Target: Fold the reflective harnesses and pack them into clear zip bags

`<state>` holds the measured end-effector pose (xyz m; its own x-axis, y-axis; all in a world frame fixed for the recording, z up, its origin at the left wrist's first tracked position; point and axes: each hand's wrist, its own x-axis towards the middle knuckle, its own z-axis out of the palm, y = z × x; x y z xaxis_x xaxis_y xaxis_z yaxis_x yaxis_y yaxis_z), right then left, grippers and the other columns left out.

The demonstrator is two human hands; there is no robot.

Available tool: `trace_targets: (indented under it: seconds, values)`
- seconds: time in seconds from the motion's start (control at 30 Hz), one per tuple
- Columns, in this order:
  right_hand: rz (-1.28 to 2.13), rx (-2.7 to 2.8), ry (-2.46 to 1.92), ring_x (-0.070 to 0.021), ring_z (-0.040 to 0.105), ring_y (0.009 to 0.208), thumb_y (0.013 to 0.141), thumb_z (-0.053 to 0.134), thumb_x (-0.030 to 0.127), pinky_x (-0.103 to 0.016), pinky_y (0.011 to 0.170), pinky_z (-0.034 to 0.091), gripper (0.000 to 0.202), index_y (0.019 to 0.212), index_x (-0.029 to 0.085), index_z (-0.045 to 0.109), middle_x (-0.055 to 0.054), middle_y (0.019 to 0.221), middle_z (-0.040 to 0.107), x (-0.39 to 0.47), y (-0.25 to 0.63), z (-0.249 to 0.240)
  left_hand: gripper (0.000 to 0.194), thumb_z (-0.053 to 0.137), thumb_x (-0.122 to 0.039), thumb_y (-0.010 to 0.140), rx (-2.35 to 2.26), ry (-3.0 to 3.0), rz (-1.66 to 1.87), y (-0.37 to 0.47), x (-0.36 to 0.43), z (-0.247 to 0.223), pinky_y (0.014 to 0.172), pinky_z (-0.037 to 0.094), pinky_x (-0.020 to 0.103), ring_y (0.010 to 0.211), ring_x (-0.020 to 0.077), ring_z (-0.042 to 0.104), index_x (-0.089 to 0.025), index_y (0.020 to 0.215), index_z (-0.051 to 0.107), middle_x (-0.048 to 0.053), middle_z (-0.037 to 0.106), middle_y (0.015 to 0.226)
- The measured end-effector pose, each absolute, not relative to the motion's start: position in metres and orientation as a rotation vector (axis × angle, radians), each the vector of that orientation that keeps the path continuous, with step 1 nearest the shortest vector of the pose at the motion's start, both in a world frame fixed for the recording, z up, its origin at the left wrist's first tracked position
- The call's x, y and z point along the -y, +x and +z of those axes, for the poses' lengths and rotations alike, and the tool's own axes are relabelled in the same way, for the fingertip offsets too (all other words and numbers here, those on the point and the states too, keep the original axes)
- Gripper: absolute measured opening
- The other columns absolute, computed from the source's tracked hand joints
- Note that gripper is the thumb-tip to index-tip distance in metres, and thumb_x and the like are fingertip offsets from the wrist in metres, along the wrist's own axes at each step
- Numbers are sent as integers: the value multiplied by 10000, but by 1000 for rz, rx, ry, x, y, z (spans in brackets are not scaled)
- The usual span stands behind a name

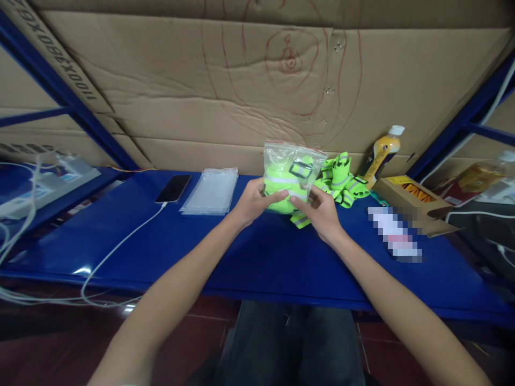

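Observation:
Between both hands is a clear zip-top plastic bag (277, 155) with a folded neon-yellow reflective strap (277, 185) inside, its silver stripe and a black buckle showing through. My left hand (253, 201) grips the bag's left side, thumb across the front. On the right side my right hand (319, 212) holds it the same way, thumb pressed to the front. Both hands' other fingers go behind the bag and are partly hidden. Just behind and right of the bag lies a loose heap of similar neon-yellow straps (341, 179) on the blue table (257, 262).
Left of the hands lie a stack of clear plastic bags (211, 190) and a black phone (174, 188) on a white cable. At right stand a drink bottle (382, 155) and an open cardboard box (406, 198), near a blurred-out item (394, 233). A power strip (52, 187) sits far left.

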<state>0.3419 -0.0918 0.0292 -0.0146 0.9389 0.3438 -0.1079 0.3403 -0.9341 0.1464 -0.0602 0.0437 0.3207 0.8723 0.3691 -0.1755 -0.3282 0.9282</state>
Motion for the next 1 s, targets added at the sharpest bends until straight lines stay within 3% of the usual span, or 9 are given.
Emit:
trace_targets:
  seconds: [0.3,0.5,0.67,0.83,1.0]
  values:
    - [918,1229,-814,-274,760,1022,687,994,577,-394,922,621,507,987,217,800,-71,1063,826,92,344,31,703,1033,-478,703,-711,1525,1226,153,59,41,921,624,354,1114,311,786,-127,1244,753,165,804,1290]
    - [910,1259,-856,-269,751,1052,667,992,616,-395,962,615,570,990,227,727,-77,1109,802,89,344,28,618,1038,-414,699,-638,1525,1249,149,54,38,928,625,354,1058,288,797,-128,1174,766,132,831,1166]
    - [957,1312,-847,-275,752,1027,604,1041,562,-398,924,619,614,1026,213,762,-88,1116,819,89,344,28,574,1024,-421,724,-593,1533,1291,149,56,41,933,616,332,1064,267,785,-144,1156,765,113,828,1158]
    - [952,1304,-841,-276,765,991,658,1018,566,-411,924,615,589,1065,195,811,-90,1096,839,89,346,27,514,998,-480,759,-675,1591,1256,149,55,39,866,605,305,987,237,775,-144,1050,741,91,814,1078]
    - [821,1263,-847,-285,773,1021,714,984,575,-417,942,621,508,1021,202,827,-82,1099,849,89,347,27,572,966,-497,803,-659,1629,1158,148,53,37,929,614,333,1036,242,778,-152,1181,710,98,797,1111]
